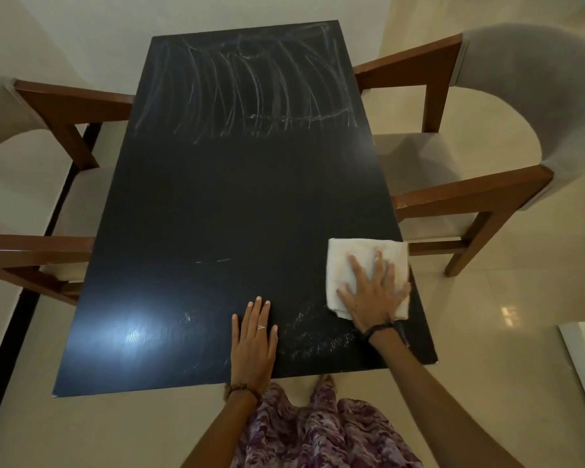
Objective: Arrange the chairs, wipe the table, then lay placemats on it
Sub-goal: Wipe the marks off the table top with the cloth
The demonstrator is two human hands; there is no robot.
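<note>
White, soft and limp, a folded cloth lies at the near right corner of the dark table, pinned under the flat-fingered right hand, best driven by palm pressure, while the left hand rests flat beside it.

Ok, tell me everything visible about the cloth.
The cloth is white and soft-looking, like a small towel, folded into a rough square. It lies flat on the dark table near its right edge, toward the near corner. The right hand presses on it with fingers spread flat, covering its lower middle. The left hand rests on the table, apart from it.
</note>
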